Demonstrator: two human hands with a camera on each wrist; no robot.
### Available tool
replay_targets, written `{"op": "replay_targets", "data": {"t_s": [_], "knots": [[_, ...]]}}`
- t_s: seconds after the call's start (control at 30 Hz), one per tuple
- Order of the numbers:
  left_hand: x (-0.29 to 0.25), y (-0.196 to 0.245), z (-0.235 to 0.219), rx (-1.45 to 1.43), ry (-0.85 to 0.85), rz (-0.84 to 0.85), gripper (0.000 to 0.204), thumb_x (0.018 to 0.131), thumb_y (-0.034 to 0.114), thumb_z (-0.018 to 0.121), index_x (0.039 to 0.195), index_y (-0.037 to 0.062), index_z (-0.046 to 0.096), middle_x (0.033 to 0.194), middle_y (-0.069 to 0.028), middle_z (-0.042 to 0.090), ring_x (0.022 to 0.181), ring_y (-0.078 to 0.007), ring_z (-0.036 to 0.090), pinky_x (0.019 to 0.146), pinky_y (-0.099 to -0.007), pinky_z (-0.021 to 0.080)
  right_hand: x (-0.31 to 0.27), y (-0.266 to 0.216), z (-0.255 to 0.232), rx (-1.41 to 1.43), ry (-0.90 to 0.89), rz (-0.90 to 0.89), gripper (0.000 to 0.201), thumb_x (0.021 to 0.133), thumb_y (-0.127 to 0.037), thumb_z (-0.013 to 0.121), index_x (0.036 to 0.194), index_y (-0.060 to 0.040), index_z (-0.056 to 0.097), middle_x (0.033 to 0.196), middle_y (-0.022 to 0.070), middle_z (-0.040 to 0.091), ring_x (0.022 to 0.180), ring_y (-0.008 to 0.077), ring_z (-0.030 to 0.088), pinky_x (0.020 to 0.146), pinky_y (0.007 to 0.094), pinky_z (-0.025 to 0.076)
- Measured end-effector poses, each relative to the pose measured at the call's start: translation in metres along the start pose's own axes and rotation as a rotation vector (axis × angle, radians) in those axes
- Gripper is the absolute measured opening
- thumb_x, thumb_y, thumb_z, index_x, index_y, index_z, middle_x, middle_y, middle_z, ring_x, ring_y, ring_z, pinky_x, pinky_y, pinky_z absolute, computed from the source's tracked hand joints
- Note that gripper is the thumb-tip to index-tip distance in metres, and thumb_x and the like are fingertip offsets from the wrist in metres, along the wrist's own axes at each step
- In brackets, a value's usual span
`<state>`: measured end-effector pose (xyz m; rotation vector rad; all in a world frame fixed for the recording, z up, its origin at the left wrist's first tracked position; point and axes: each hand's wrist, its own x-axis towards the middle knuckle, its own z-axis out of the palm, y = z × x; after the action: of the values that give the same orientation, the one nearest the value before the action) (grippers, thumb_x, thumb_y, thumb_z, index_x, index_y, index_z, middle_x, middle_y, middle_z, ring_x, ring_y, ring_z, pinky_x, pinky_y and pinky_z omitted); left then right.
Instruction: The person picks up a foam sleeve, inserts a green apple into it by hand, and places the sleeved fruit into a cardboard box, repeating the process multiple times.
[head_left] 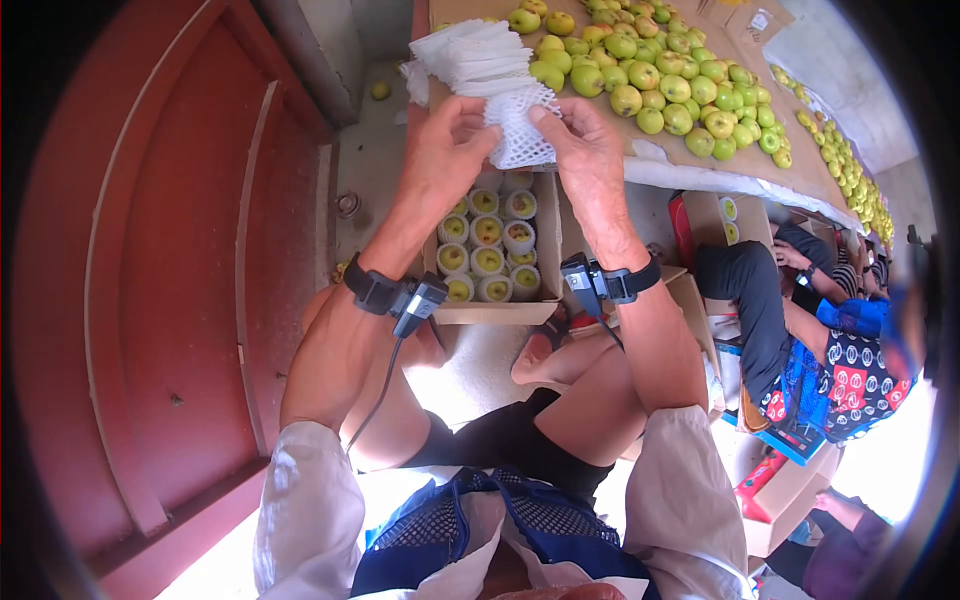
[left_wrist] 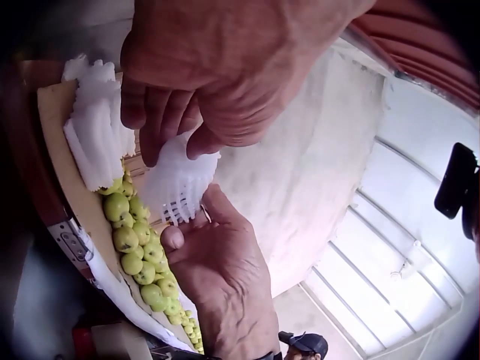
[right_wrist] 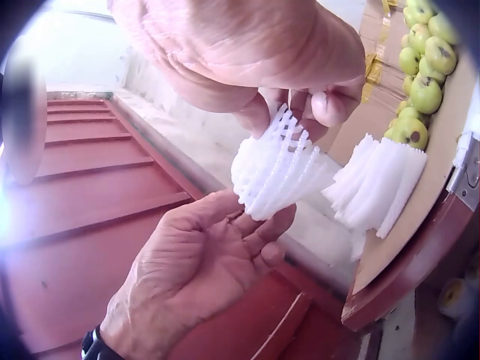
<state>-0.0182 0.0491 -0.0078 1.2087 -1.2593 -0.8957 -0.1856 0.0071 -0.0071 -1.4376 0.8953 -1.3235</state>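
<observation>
A white foam fruit net [head_left: 522, 125] is held up between both hands, above the near edge of the apple table. My left hand [head_left: 447, 148] pinches one side of it between thumb and fingers. On the opposite side my right hand [head_left: 588, 150] grips it, thumb on the mesh. In the right wrist view the net [right_wrist: 274, 169] is partly spread, with its lattice showing and no fruit visible through it. Just beyond the hands lies a stack of flat white foam nets [head_left: 475, 58]. Below them stands an open cardboard box [head_left: 500, 312] with rows of netted apples [head_left: 487, 231].
Many loose green-yellow apples [head_left: 650, 75] cover the cardboard-topped table [head_left: 770, 180] to the right. A red panelled door [head_left: 190, 270] stands at the left. Another person [head_left: 800, 330] sits at the right, near more boxes. One apple [head_left: 380, 90] lies on the floor.
</observation>
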Motion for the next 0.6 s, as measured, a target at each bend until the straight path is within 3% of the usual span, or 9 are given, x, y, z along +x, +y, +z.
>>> {"op": "replay_targets", "data": {"t_s": [0.1, 0.2, 0.27, 0.37, 0.5, 0.53, 0.6], "knots": [[0.003, -0.002, -0.004, 0.016, -0.018, -0.009, 0.027, 0.096, 0.007, 0.064, 0.121, -0.0018, 0.059, 0.108, -0.0079, 0.068, 0.095, -0.0127, 0.066, 0.078, -0.0287, 0.058, 0.000, -0.003, 0.003, -0.007, -0.028, -0.024, 0.022, 0.096, -0.018, 0.071, 0.105, 0.0016, 0.067, 0.089, 0.0019, 0.067, 0.079, 0.0064, 0.059, 0.070, 0.0228, 0.049], [0.012, -0.016, -0.012, 0.002, -0.006, 0.000, 0.021, 0.097, 0.004, 0.060, 0.117, -0.0010, 0.060, 0.109, -0.0068, 0.068, 0.095, -0.0117, 0.066, 0.076, -0.0286, 0.058, -0.006, -0.027, 0.002, 0.196, -0.074, 0.111, 0.021, 0.097, -0.019, 0.069, 0.104, 0.0007, 0.067, 0.090, 0.0011, 0.067, 0.082, 0.0070, 0.059, 0.071, 0.0218, 0.047], [0.014, -0.014, -0.016, -0.146, -0.007, -0.030, 0.018, 0.098, 0.002, 0.058, 0.116, 0.0000, 0.060, 0.110, -0.0065, 0.068, 0.095, -0.0112, 0.067, 0.074, -0.0290, 0.058, -0.011, -0.041, 0.006, 0.081, -0.063, 0.060, 0.021, 0.098, -0.020, 0.067, 0.103, 0.0002, 0.067, 0.091, 0.0003, 0.067, 0.083, 0.0075, 0.058, 0.071, 0.0220, 0.047], [0.013, -0.004, -0.020, -0.425, -0.009, 0.008, 0.024, 0.093, -0.003, 0.058, 0.116, -0.0003, 0.062, 0.111, -0.0081, 0.070, 0.098, -0.0147, 0.068, 0.085, -0.0295, 0.056, -0.008, -0.034, 0.007, -0.022, -0.054, -0.109, 0.017, 0.098, -0.017, 0.066, 0.104, -0.0011, 0.068, 0.094, 0.0007, 0.066, 0.086, 0.0084, 0.059, 0.072, 0.0234, 0.046], [0.013, -0.003, -0.030, -0.482, 0.010, 0.074, 0.025, 0.093, -0.005, 0.058, 0.117, 0.0001, 0.061, 0.113, -0.0074, 0.069, 0.104, -0.0140, 0.067, 0.090, -0.0290, 0.054, -0.016, -0.039, 0.011, -0.260, -0.104, -0.344, 0.014, 0.094, -0.010, 0.067, 0.106, -0.0034, 0.069, 0.097, 0.0036, 0.064, 0.087, 0.0114, 0.061, 0.074, 0.0250, 0.047], [0.012, -0.002, -0.031, -0.485, 0.001, 0.078, 0.025, 0.093, -0.005, 0.058, 0.117, 0.0002, 0.062, 0.114, -0.0074, 0.069, 0.105, -0.0140, 0.066, 0.090, -0.0289, 0.054, -0.017, -0.039, 0.013, -0.270, -0.108, -0.360, 0.017, 0.091, -0.007, 0.067, 0.108, -0.0046, 0.070, 0.102, 0.0078, 0.063, 0.091, 0.0181, 0.063, 0.080, 0.0283, 0.049], [0.012, -0.002, -0.030, -0.501, -0.018, 0.095, 0.026, 0.092, -0.005, 0.059, 0.118, 0.0005, 0.062, 0.115, -0.0076, 0.069, 0.106, -0.0142, 0.066, 0.092, -0.0288, 0.054, -0.017, -0.038, 0.014, -0.273, -0.122, -0.386, 0.018, 0.091, -0.008, 0.067, 0.109, -0.0041, 0.070, 0.105, 0.0097, 0.063, 0.097, 0.0220, 0.063, 0.084, 0.0311, 0.050]]}}
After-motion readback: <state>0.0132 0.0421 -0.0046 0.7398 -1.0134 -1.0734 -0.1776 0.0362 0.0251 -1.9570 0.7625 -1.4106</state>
